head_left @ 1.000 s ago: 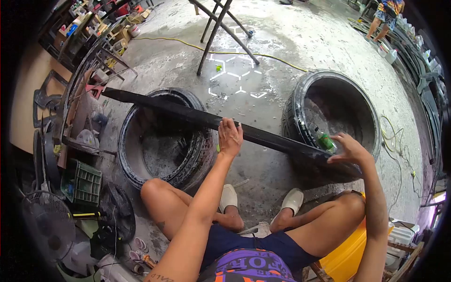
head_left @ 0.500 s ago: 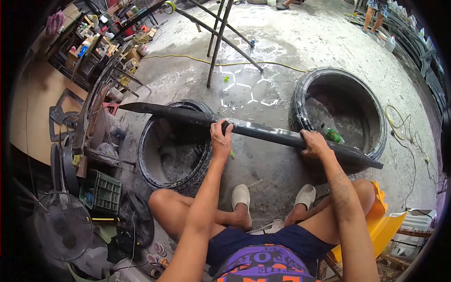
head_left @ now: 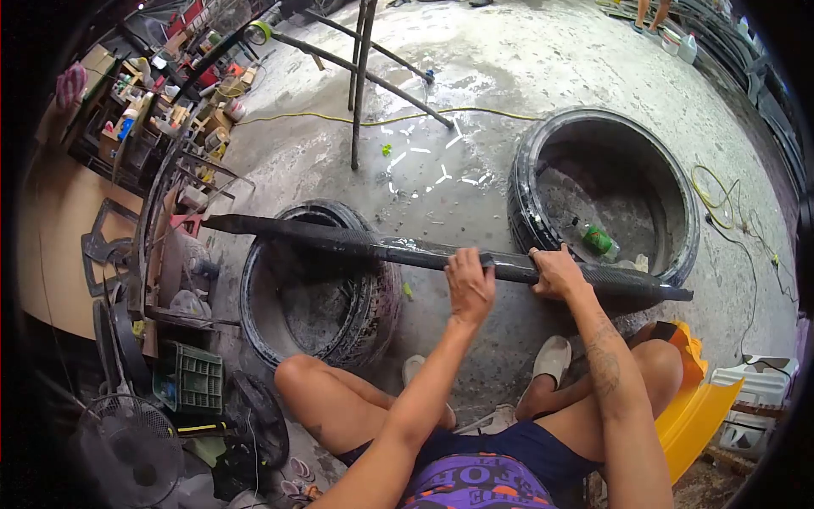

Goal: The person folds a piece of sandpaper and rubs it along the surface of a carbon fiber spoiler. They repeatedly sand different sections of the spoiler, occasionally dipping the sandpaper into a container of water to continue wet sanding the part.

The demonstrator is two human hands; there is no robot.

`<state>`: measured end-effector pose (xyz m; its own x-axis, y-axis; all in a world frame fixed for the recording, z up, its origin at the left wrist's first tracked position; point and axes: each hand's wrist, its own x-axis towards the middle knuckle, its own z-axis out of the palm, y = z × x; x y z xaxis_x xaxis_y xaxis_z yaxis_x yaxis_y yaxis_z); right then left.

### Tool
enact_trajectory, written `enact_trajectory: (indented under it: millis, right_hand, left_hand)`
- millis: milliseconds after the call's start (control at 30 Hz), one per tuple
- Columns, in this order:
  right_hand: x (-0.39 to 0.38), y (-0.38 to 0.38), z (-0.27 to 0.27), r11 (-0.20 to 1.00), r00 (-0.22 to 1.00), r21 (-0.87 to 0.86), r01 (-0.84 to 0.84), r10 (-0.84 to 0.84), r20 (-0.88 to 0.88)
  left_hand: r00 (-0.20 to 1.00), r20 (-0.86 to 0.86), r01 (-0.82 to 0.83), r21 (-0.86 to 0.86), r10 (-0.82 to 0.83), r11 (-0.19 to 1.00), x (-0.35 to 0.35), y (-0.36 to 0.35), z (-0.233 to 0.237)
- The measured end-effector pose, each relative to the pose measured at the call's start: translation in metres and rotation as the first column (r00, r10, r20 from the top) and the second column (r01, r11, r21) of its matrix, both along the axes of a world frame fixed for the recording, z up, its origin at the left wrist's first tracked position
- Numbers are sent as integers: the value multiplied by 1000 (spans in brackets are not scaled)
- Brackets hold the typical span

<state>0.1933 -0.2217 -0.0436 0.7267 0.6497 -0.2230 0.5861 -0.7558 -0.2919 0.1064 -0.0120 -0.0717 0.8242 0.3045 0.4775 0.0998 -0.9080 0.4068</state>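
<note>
A long, glossy black panel point(head_left: 407, 248) with a woven carbon-fibre look on its right part lies across two tyres. Its surface looks wet in places. My left hand point(head_left: 471, 288) is on the panel right of its middle, fingers closed around a small dark block point(head_left: 486, 260). Just to the right, my right hand point(head_left: 558, 273) grips the panel's near edge, thumb and fingers bent over it. Under the panel's left part is one tyre point(head_left: 383, 293); the other tyre point(head_left: 527, 199) supports the right part.
A green-labelled bottle point(head_left: 599, 240) lies inside the right tyre. Dark metal stand legs point(head_left: 362, 93) rise beyond the panel. A yellow hose point(head_left: 326, 116) crosses the wet concrete floor. To the left are a green crate point(head_left: 188, 377) and a fan point(head_left: 130, 450); a yellow panel point(head_left: 695, 424) is at right.
My left hand has slid right along the panel with the block, closer to my right hand. My right hand stays on the panel. The view has shifted slightly.
</note>
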Motion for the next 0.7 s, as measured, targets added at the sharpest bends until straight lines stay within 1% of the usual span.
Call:
enact_trajectory:
  millis: [67, 100, 167, 200, 267, 300, 333, 367, 400, 433, 467, 500, 567, 600, 633, 667, 700]
  right_hand:
    - [0, -2, 1, 1000, 1000, -7, -6, 6, -16]
    - [2, -2, 0, 1000, 1000, 17, 0, 0, -16]
    - [1, -2, -1, 999, 1000, 44, 11, -10, -19]
    - [0, -3, -1, 999, 1000, 42, 10, -9, -27]
    - [1, 1, 1, 1000, 999, 20, 18, -17, -44]
    - [4, 2, 0, 1000, 999, 20, 16, -15, -42]
    - [6, 0, -3, 1000, 999, 23, 16, -15, -33]
    - [1, -2, -6, 1000, 999, 23, 16, -15, -34]
    - [0, -2, -7, 1000, 999, 17, 15, -14, -35]
    - [1, -3, -7, 998, 1000, 56, 20, -19, -18]
    - [1, -5, -8, 995, 1000, 93, 27, -26, -6]
    - [0, -4, -5, 996, 1000, 88, 31, -30, -8]
    - [-1, 0, 3, 999, 999, 44, 28, -26, -31]
    - [0, 1, 5, 1000, 999, 11, 24, -24, -40]
    - [2, 2, 3, 1000, 999, -5, 22, -22, -45]
    - [2, 3, 0, 1000, 999, -5, 16, -16, -42]
    - [2, 0, -4, 999, 1000, 48, 18, -18, -2]
  left_hand:
    - [981, 59, 188, -8, -187, 982, -3, 1, 3]
    - [987, 33, 158, -12, -157, 987, -2, 29, -2]
    - [997, 17, -78, 2, 78, 997, 2, 88, 2]
    - [997, 9, -79, 1, 79, 997, 2, 86, 1]
    - [951, 93, -300, 29, 296, 953, 5, 72, 0]
    - [987, 37, -154, -34, 155, 987, 5, 39, -11]
    - [995, 98, -35, 48, 30, 998, 4, -6, -29]
    - [996, 82, 43, 2, -43, 999, -2, -46, -18]
    - [990, 80, 120, -45, -116, 992, -5, -70, -1]
    - [990, 84, 117, -52, -112, 992, -3, -59, 0]
    - [991, 10, 137, -66, -137, 988, -2, -33, -2]
    - [984, -71, 156, -85, -162, 984, -3, -4, -4]
    - [992, -60, -115, -40, 112, 993, 1, 63, 1]
    - [966, -43, -258, -13, 257, 966, 2, 80, 3]
    - [965, -44, -261, -16, 260, 965, 2, 69, -3]
    - [983, -5, -184, -51, 184, 982, 3, 45, -10]
    - [994, 37, -101, -83, 104, 991, 5, 14, -19]
